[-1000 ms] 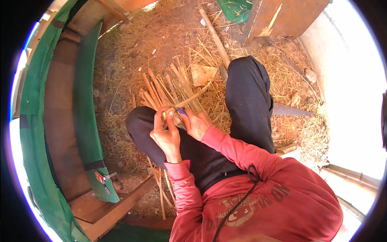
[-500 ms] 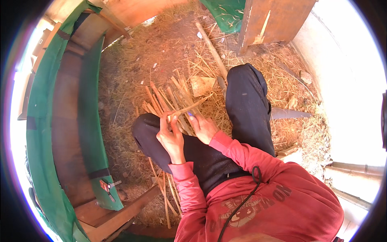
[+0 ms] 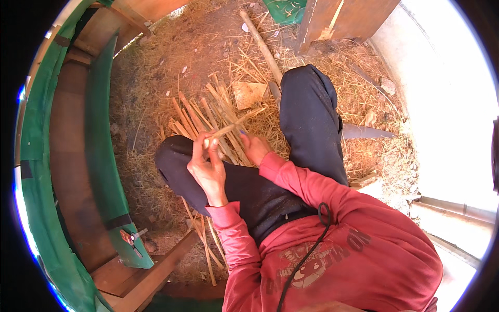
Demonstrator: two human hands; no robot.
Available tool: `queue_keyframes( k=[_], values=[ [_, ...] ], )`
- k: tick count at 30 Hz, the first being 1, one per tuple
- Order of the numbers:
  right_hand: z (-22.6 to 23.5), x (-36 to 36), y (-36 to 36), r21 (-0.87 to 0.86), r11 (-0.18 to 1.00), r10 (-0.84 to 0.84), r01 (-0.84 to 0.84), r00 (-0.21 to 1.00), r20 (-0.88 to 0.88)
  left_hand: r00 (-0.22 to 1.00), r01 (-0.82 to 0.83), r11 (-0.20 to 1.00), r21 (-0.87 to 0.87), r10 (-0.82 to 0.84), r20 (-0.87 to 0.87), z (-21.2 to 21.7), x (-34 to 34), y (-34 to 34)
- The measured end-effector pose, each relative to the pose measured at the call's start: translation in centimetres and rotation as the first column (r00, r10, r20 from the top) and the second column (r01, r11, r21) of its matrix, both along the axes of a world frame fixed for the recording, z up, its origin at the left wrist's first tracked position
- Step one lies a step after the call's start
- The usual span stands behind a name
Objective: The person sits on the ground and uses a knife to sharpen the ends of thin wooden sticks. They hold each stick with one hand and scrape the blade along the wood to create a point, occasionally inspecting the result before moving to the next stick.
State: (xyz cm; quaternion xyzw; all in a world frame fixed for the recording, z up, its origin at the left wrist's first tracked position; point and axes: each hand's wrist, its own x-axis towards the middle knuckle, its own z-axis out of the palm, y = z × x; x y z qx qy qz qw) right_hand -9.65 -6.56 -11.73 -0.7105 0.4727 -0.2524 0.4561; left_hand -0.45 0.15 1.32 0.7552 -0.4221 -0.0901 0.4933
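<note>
I sit on straw-covered ground with my knees apart, in dark trousers and a red top. My left hand (image 3: 208,167) pinches the near end of a thin bamboo strip (image 3: 236,125) that points up and to the right. My right hand (image 3: 254,148) is curled close beside it, with its fingers on the same strip just below the left hand's grip. A loose fan of several split bamboo strips (image 3: 195,115) lies on the straw just beyond both hands, between my legs.
A curved green and brown wooden hull (image 3: 99,135) wraps the left side, with a small red-handled tool (image 3: 130,238) on it. A long pole (image 3: 262,48), a flat wooden chip (image 3: 247,93) and a blade (image 3: 370,132) lie in the straw. Planks (image 3: 353,18) stand at the top right.
Both hands stay on the strip and have shifted slightly toward my body. The strip's far end now tilts more to the right.
</note>
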Motion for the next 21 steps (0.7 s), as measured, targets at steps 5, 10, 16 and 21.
queue_keyframes(
  k=[5,10,16,21],
  values=[
    [2.8,0.5,0.5,-0.082,0.994,0.072,-0.07,0.997,0.02,0.999,-0.034,0.999,0.015,0.035,-0.015,0.7,0.3,0.1],
    [-0.5,0.2,-0.9,-0.032,0.998,-0.051,0.049,0.997,-0.064,0.998,-0.055,0.998,-0.031,0.056,0.031,0.0,0.1,-0.6],
    [-3.7,1.1,-1.1,-0.021,0.993,-0.121,0.119,0.98,-0.161,0.992,-0.093,0.994,-0.051,0.096,0.076,-0.3,-0.1,-0.7],
    [1.6,0.7,-0.4,-0.081,0.997,0.005,-0.013,0.994,-0.107,0.99,-0.106,0.988,-0.11,0.116,0.084,-0.9,0.7,0.1]
  ],
)
